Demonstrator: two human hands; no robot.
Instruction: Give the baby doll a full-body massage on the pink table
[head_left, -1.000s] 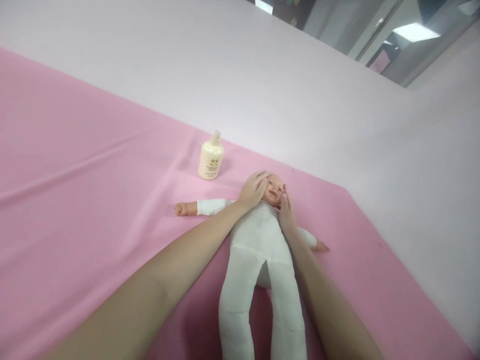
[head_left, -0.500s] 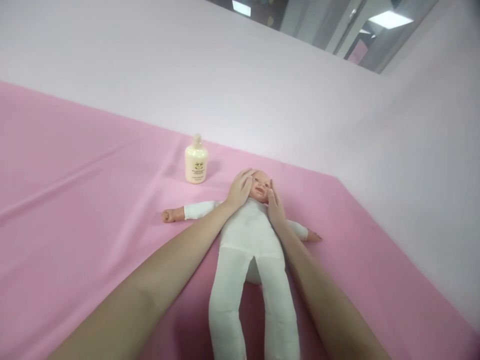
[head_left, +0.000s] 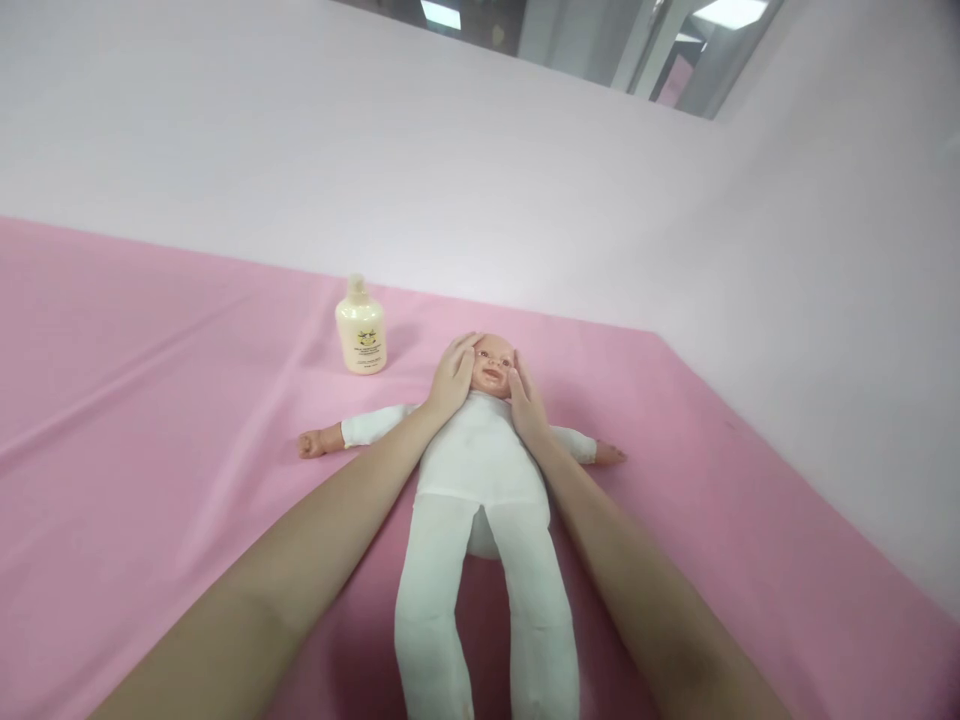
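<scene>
A baby doll [head_left: 484,450] with a white cloth body lies on its back, its face up and its arms spread out sideways. Cupped along the left side of its head is my left hand [head_left: 452,375], fingers stretched upward and the thumb near the cheek. My right hand [head_left: 527,398] presses the opposite side of the head in the same way, so the head sits between both palms. The ears and sides of the head are hidden under my hands. Both forearms run along the doll's body.
A cream-coloured lotion bottle [head_left: 361,335] stands upright to the left of the doll's head. Pink cloth [head_left: 187,400] with creases covers the surface. Behind it rises a pale wall [head_left: 450,160], with a window [head_left: 585,40] at the top.
The whole view has shifted slightly, so the doll, bottle and hands appear farther left. Both hands stay on the doll's head, with hardly any change in their pose.
</scene>
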